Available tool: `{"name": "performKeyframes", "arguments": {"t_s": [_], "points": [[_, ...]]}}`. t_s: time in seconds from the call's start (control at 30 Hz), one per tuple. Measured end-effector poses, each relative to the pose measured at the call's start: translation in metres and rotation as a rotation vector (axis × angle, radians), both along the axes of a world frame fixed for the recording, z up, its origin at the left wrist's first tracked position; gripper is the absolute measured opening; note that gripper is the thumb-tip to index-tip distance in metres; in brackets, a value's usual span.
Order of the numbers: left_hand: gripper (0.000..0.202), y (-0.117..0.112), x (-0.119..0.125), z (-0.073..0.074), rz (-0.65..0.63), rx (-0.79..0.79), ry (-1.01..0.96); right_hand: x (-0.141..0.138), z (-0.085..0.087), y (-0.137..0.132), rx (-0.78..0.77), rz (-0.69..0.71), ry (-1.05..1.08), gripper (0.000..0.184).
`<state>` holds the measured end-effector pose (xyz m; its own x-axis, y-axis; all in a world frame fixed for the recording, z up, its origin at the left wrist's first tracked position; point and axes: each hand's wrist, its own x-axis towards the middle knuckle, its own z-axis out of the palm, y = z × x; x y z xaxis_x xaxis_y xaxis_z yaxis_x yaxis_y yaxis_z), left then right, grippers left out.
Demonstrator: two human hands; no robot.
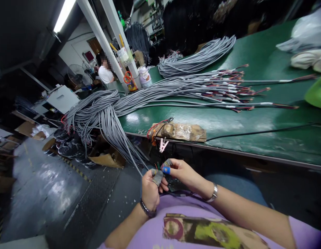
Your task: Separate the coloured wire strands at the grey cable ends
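My left hand and my right hand meet close to my chest, below the table edge. Both are closed in a pinch on the end of a grey cable that hangs down from the table. Thin coloured wires stick up from the cable end between my fingertips. Grey cloth wraps and a blue one cover my fingertips. A big bundle of grey cables drapes over the left table edge. Its stripped ends fan out on the green table.
A worn wooden block with red wires and a pink clip sits at the table's front edge. A second cable coil lies farther back. A black cord crosses the table. Cardboard and a person sit at left.
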<state>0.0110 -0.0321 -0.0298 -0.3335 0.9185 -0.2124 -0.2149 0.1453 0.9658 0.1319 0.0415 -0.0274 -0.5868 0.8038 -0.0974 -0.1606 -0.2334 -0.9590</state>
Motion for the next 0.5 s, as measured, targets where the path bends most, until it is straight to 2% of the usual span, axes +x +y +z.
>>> {"name": "performKeyframes", "arguments": {"t_s": [0.3,0.5], "points": [[0.027,0.0023,-0.0005,-0.0002,0.048,0.012,-0.027,-0.007,-0.0022,-0.003,-0.019,-0.066,0.016,0.026],[0.028,0.0061,-0.0084,0.008,0.07,0.029,-0.039,-0.005,0.0008,0.0022,-0.115,-0.041,0.087,0.032]]}}
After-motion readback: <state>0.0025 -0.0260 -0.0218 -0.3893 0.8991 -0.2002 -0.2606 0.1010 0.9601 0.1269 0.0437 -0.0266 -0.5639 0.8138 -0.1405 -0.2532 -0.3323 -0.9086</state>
